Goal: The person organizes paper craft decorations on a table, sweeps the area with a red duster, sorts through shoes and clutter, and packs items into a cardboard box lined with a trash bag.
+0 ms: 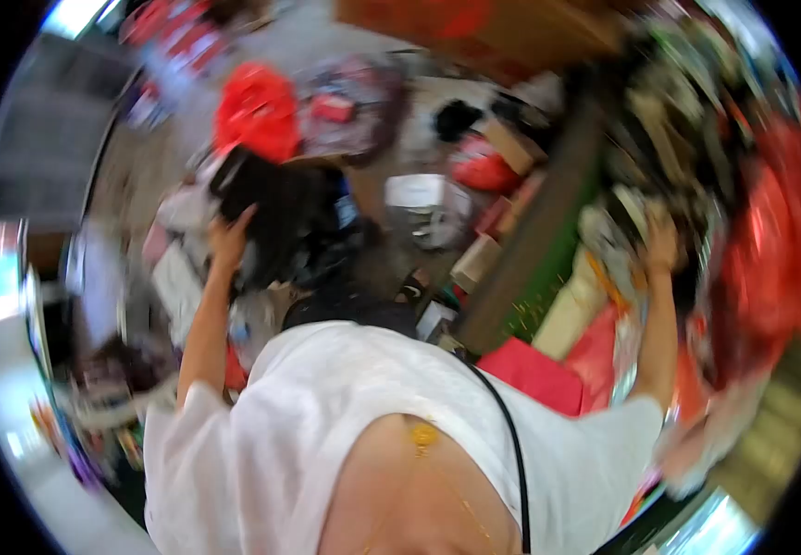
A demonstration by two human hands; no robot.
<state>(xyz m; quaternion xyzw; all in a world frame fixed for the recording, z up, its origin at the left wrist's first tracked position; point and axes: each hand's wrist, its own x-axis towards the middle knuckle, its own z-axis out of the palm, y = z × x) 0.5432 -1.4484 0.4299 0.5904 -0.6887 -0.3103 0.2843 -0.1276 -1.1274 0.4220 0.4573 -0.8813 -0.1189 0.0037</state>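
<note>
The picture is heavily blurred by motion. My left hand (228, 239) is raised at the left and grips the edge of a black garment (282, 217) that hangs from a heap of goods. A red bag (257, 109) sits just above that garment. My right hand (661, 244) reaches up at the right to a packed shelf of wrapped goods (624, 215) and touches them. Whether its fingers hold anything is lost in the blur. My white shirt (326, 416) and a black strap (509, 427) fill the bottom of the view.
Cardboard boxes (504, 141) and a white container (416, 192) litter the floor in the middle. A dark wooden shelf edge (532, 242) runs diagonally. Red plastic bags (769, 250) hang at the right. A red flat packet (537, 372) lies below the shelf.
</note>
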